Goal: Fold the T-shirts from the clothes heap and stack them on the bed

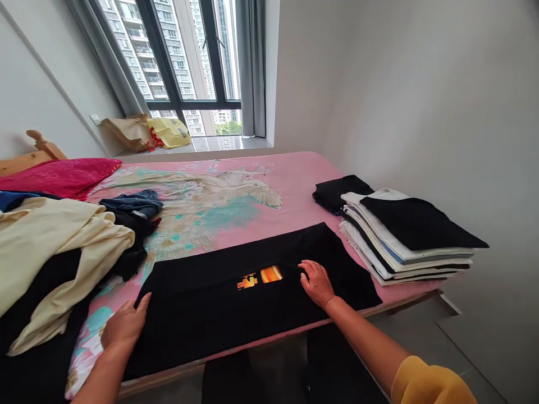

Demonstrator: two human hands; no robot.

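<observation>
A black garment [219,303] with a small orange print [260,277] lies flat along the near edge of the bed, folded into a long strip. My left hand [124,324] rests on its left end, fingers stretched out and flat. My right hand [316,283] presses down on the cloth just right of the print, fingers spread. Neither hand grips anything.
A stack of folded clothes [404,241] sits at the bed's right corner, with a black folded piece [337,192] behind it. A heap of unfolded cream and dark clothes [63,247] lies left. A red pillow [59,175] and bags [151,132] on the window sill are farther back. The pink sheet [290,185] covers the bed.
</observation>
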